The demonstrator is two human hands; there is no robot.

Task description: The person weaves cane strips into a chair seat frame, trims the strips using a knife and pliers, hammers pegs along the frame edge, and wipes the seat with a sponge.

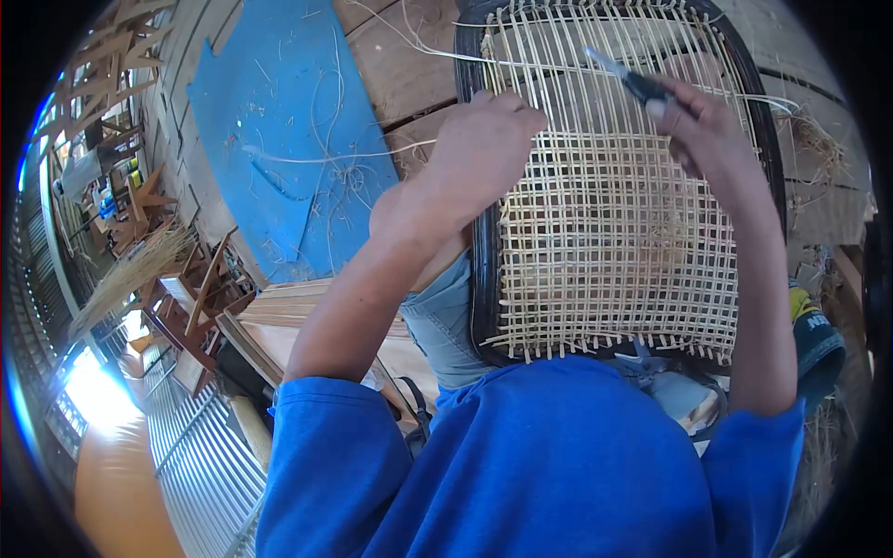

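A cane-woven panel [619,214] in a black frame [486,279] lies over my lap. Its lower part is a tight grid; toward the top mostly lengthwise strands [549,56] show, with a pale strip crossing them. My left hand [488,139] is closed over the panel's left side, at the edge of the woven grid. What its fingers pinch is hidden. One long pale cane strip [326,160] runs from the left and disappears behind this hand. My right hand [702,126] grips the dark handle of a knife [637,84], its blade pointing up and left above the loose strands.
A blue sheet [279,112] strewn with cane scraps lies on the plank floor [386,56] at left. Wooden pieces [191,307] and a bundle of thin stalks [126,279] are farther left. More fibre scraps [823,144] lie to the right.
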